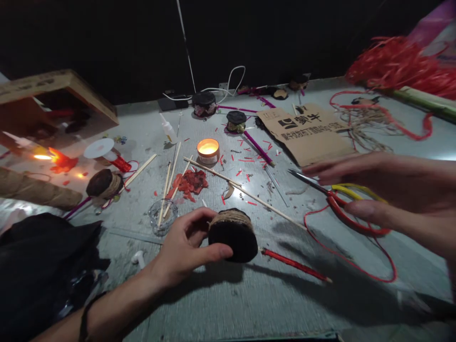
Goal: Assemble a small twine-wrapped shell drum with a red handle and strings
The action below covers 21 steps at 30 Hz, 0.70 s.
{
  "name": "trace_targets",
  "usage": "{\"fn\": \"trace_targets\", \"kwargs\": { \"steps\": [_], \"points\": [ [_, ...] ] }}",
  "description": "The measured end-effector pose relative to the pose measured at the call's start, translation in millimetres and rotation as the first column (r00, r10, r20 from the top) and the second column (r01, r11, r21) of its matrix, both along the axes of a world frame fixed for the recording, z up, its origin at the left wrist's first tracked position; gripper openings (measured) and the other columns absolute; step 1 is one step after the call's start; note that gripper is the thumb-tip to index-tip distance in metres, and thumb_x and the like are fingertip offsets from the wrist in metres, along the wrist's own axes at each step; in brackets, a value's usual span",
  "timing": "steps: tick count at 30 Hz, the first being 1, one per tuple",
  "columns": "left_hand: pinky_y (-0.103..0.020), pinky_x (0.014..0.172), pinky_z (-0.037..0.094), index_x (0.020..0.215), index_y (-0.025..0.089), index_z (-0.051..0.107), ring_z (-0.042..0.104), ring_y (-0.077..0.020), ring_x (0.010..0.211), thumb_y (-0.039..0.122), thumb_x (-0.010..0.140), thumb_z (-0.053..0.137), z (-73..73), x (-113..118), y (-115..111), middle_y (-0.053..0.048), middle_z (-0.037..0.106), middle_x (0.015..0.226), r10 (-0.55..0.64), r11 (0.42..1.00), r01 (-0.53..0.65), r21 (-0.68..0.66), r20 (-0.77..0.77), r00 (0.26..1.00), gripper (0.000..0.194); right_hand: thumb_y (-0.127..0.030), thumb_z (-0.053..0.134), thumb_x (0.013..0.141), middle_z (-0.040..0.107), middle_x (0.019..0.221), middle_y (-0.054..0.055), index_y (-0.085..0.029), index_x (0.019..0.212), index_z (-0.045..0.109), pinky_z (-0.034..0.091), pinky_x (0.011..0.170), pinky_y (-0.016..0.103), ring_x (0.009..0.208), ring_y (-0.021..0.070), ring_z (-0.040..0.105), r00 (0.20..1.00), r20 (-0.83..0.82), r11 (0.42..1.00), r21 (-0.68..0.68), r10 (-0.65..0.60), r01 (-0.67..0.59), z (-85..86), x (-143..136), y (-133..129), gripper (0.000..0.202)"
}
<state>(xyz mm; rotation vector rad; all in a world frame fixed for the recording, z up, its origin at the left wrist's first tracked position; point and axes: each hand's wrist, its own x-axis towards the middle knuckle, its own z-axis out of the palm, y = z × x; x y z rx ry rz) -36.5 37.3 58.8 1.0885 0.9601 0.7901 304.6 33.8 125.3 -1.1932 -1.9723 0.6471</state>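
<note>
My left hand (188, 247) grips a small pellet drum (233, 242), its thumb on the black face and its fingers behind. Brown twine wraps the drum's rim. A red-wrapped stick handle (295, 263) points from it toward the lower right. Scissors (342, 206) with red and yellow handles lie between the thumb and stretched fingers of my right hand (384, 190). Their blades point left, away from the drum. Red cord (356, 266) loops below the scissors on the table.
A lit candle (208, 151) stands mid-table, near thin wooden sticks (249, 192) and red scraps (192, 184). Other drums (235, 121) lie around. A cardboard piece (306, 133) sits at the back right, a cardboard box (57, 104) at left. Another flame (42, 156) burns there.
</note>
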Motion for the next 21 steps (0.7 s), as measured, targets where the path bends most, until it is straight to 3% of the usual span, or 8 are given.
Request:
{"fn": "trace_targets", "kwargs": {
  "steps": [2,4,6,10,15,21],
  "points": [
    [-0.023,0.080,0.055,0.097,0.017,0.073,0.070,-0.0144,0.085,0.024,0.062,0.104,-2.0,-0.3,-0.2,0.000,0.076,0.089,-0.001,1.000,0.000,0.011,0.009,1.000,0.047,-0.035,0.078,0.099,0.079,0.128,0.002,-0.038,0.115,0.079,0.063,0.101,0.030,0.118,0.0229,0.077,0.997,0.079,0.996,0.091,-0.013,0.005,1.7,-2.0,-5.2,0.016],
    [-0.022,0.081,0.055,0.098,0.018,0.073,0.070,-0.0142,0.085,0.024,0.063,0.104,-3.1,-0.5,-0.9,-0.001,0.076,0.090,-0.002,1.000,0.002,0.018,0.004,1.000,0.047,-0.039,0.080,0.097,0.079,0.128,0.003,-0.035,0.112,0.079,0.064,0.098,0.032,0.114,0.0228,0.077,0.988,0.128,0.990,0.101,0.084,-0.097,-1.6,-18.3,-12.8,0.015],
    [-0.023,0.082,0.056,0.100,0.018,0.073,0.071,-0.0152,0.087,0.025,0.064,0.104,-3.0,-0.7,-1.6,-0.002,0.077,0.092,-0.003,1.000,0.003,0.017,-0.011,1.000,0.048,-0.036,0.080,0.098,0.076,0.132,0.006,-0.030,0.112,0.077,0.064,0.098,0.033,0.121,0.0240,0.074,0.976,0.136,0.974,0.122,0.172,-0.189,-7.9,-39.3,-18.8,0.015],
    [-0.026,0.083,0.057,0.103,0.019,0.072,0.073,-0.0182,0.089,0.028,0.063,0.104,-1.3,-0.9,-2.3,-0.003,0.078,0.094,-0.005,1.000,0.007,0.026,-0.045,0.999,0.052,-0.024,0.076,0.100,0.072,0.138,0.012,-0.025,0.113,0.075,0.059,0.111,0.038,0.135,0.0251,0.066,0.975,0.122,0.961,0.184,0.187,-0.207,-21.8,-63.5,-21.8,0.013],
    [-0.027,0.081,0.059,0.105,0.020,0.071,0.074,-0.0200,0.089,0.029,0.061,0.105,-0.7,-1.0,-3.0,-0.004,0.078,0.096,-0.001,0.999,0.004,0.038,-0.085,0.996,0.056,-0.016,0.076,0.098,0.071,0.136,0.013,-0.021,0.113,0.073,0.055,0.116,0.036,0.138,0.0233,0.063,0.980,0.061,0.954,0.225,0.190,-0.199,-33.2,-63.3,-21.1,0.016],
    [-0.027,0.081,0.060,0.104,0.020,0.071,0.075,-0.0200,0.088,0.030,0.061,0.105,-0.4,-0.1,-3.3,-0.004,0.079,0.095,0.019,0.999,-0.014,0.051,-0.098,0.995,0.055,-0.017,0.072,0.100,0.070,0.139,0.013,-0.023,0.110,0.072,0.057,0.113,0.038,0.138,0.0249,0.063,0.978,0.058,0.963,0.175,0.198,-0.206,-35.2,-61.7,-23.8,0.012]
  ]
}}
